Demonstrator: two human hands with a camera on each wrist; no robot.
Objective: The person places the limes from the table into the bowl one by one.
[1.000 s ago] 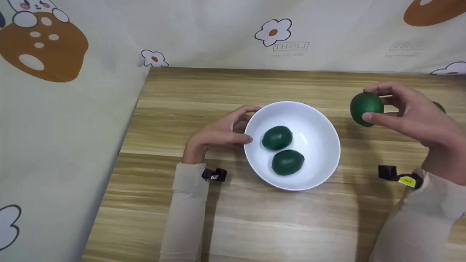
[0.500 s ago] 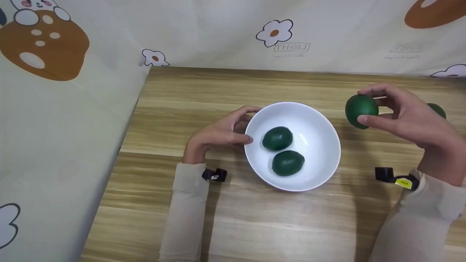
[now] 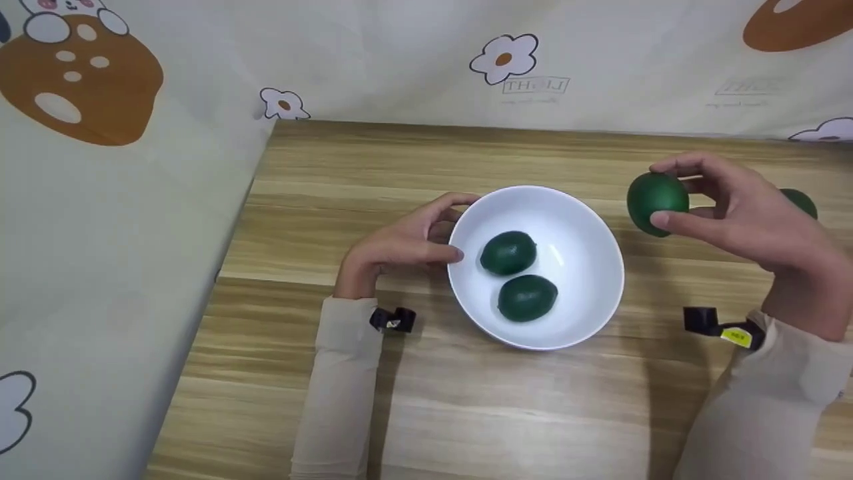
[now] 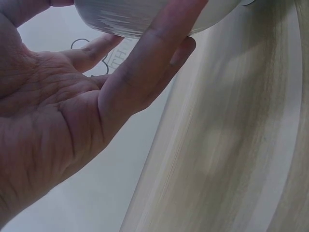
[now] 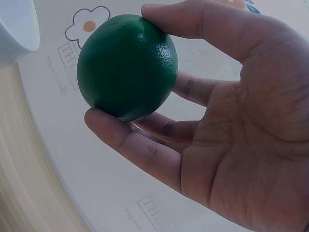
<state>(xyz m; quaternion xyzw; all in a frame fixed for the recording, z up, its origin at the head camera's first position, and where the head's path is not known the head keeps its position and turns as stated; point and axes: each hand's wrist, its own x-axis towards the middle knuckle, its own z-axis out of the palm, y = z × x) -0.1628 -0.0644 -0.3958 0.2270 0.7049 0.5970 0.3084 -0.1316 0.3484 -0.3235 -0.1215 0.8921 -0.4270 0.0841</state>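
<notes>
A white bowl [image 3: 580,267] stands on the wooden table, with two dark green limes inside, an upper lime [image 3: 508,253] and a lower lime [image 3: 527,298]. My left hand [image 3: 413,237] grips the bowl's left side, thumb at the rim; in the left wrist view its fingers [image 4: 140,67] reach under the bowl's wall [image 4: 125,19]. To the right of the bowl, my right hand [image 3: 746,207] pinches a third green lime [image 3: 656,203] between thumb and fingertips, held up above the table. The right wrist view shows this lime [image 5: 126,67] close up.
Another green lime [image 3: 800,202] lies behind my right hand, partly hidden by it. A patterned cloth [image 3: 386,60] hangs along the table's back and left edges. The wooden table [image 3: 520,413] extends in front of the bowl.
My right hand has moved a little left toward the bowl with its lime, which shows more of the lime behind it. The left hand and bowl have stayed in place.
</notes>
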